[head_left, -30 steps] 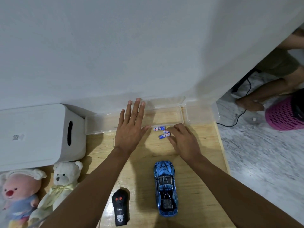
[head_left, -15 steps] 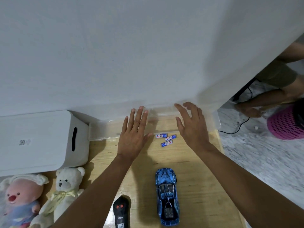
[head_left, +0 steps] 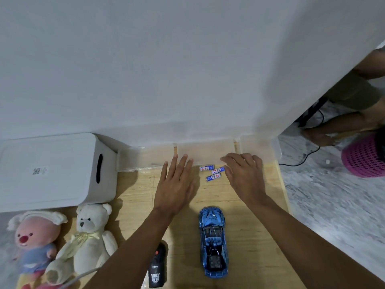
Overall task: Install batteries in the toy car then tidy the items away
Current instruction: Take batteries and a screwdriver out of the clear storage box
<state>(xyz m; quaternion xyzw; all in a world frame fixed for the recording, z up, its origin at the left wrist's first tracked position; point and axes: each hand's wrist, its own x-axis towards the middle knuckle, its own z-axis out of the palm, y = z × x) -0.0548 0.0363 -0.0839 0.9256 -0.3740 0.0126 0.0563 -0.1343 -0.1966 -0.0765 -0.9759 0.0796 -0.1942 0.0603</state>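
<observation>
Blue toy car (head_left: pixel 213 243) on wooden board (head_left: pixel 245 236), three batteries (head_left: pixel 212 172) beyond it between left hand (head_left: pixel 177 184) and right hand (head_left: pixel 244 176), both empty, fingers extended, loosely spread. Black remote (head_left: pixel 157 265) left of car; clear tray (head_left: pixel 208 152) behind batteries at wall; white box (head_left: pixel 56 170), white teddy (head_left: pixel 89 236), pink plush (head_left: pixel 33 238) far left.

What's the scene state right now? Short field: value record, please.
surface: wooden board
batteries: three loose, lying between the hands, near the clear tray
toy car: blue, nose toward the batteries, untouched
remote: black, left of the car
left hand: open, flat, empty
right hand: open, fingers next to the batteries, holding nothing
white box: far left
soft toys: white bear and pink doll, bottom left
task progress: batteries not yet in car
</observation>
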